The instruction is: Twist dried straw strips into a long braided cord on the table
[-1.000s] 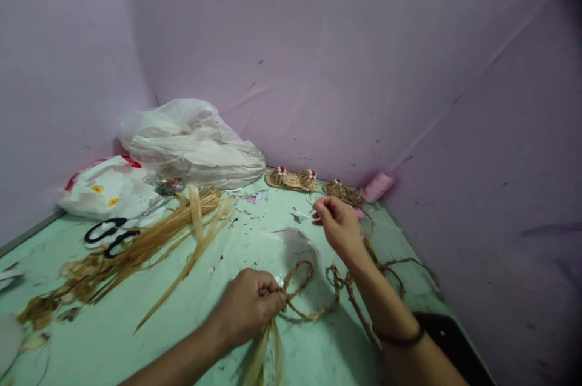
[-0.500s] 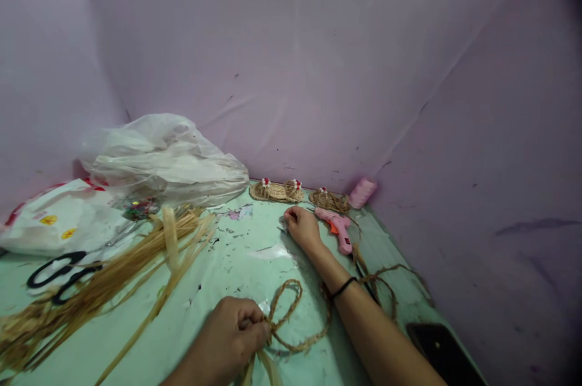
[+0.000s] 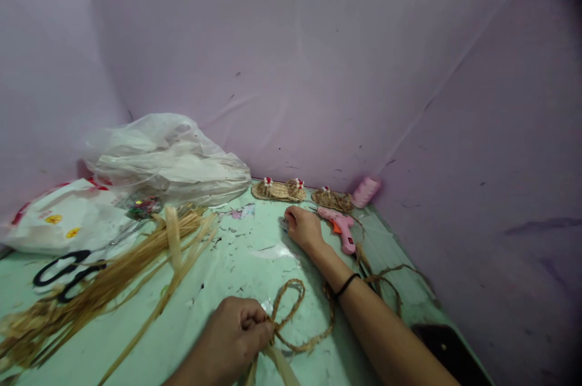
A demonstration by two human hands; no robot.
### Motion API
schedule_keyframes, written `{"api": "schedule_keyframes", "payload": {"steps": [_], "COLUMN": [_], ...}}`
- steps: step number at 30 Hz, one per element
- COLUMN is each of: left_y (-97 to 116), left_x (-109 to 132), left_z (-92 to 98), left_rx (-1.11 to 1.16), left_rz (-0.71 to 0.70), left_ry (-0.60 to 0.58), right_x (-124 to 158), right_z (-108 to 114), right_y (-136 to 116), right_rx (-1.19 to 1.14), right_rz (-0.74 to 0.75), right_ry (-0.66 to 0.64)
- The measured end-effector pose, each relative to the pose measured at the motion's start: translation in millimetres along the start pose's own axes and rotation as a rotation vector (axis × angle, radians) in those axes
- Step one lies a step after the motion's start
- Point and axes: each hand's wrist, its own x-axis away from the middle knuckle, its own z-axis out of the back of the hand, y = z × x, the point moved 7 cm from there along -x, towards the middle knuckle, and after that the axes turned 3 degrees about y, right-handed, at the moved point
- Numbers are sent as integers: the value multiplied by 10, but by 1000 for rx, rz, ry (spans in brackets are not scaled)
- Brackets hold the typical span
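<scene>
My left hand (image 3: 236,334) is closed in a fist near the front edge, pinching the base of a looped braided straw rope (image 3: 291,316) with loose straw ends hanging below it. My right hand (image 3: 304,227) reaches far forward and lies on the green table (image 3: 254,252), fingers curled over a small greyish thing I cannot make out. Just right of that hand lies a pink glue gun (image 3: 339,227). More braided rope (image 3: 386,274) trails off to the right of my forearm.
A bundle of dry straw strips (image 3: 113,271) and black scissors (image 3: 63,274) lie at the left. Plastic bags (image 3: 163,159) sit at the back left. Two small woven straw sandals (image 3: 278,190) and a pink spool (image 3: 365,191) stand by the purple back wall. A dark phone (image 3: 443,343) lies at the front right.
My right hand went from raised above the table to reaching forward and down beside the glue gun, where it now rests. My left hand kept its grip on the rope loop.
</scene>
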Motion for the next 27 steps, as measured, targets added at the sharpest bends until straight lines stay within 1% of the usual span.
{"api": "schedule_keyframes", "payload": {"steps": [4,7,9,12,16,22,27], "left_y": [18,24,12,0,-1,28,8], "left_x": [7,7,6,5,7,9,9], "left_z": [-10,-15,-17,-15,-9,2,8], "left_rx": [2,4,3,-6,-19,-13,-23], "left_rz": [1,13,27,19,8,15,4], "left_ry": [-15,-15,-12,-7,0,2,7], "right_x": [-21,-25,-27,-32,-34,-57,-58], "right_z": [-34,-46,-55,-66,-57,-31,-38], "right_y": [-25,24,36,0,-30,-94,-67], "right_rx": [-18,-54,-55,-52,-46,93,160], "right_rz": [13,-56,-74,-31,-15,92,122], "right_ry": [-2,16,14,-6,-1,-55,-87]}}
